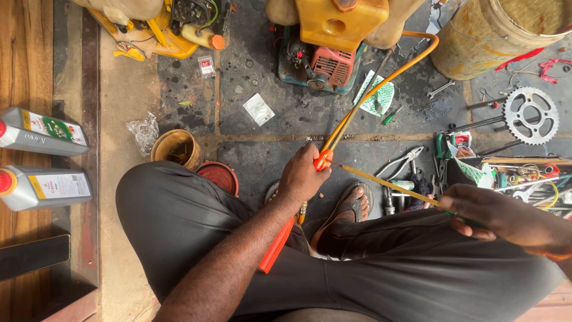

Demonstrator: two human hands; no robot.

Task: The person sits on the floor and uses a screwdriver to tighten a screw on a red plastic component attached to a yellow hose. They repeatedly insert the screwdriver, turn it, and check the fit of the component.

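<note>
Head view's showing the left hand [304,176] gripping the orange hose [357,104] end while the right hand [497,214] is pinching a thin rod [387,182] angling toward it.

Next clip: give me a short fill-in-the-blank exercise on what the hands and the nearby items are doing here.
1. The left hand grips an ____ plastic handle.
2. The right hand holds a thin yellow rod pointing toward the ____ hand.
3. Two grey bottles lie on their ____.
4. The toothed metal sprocket lies on the ____.

Missing words: orange; left; sides; floor
</note>
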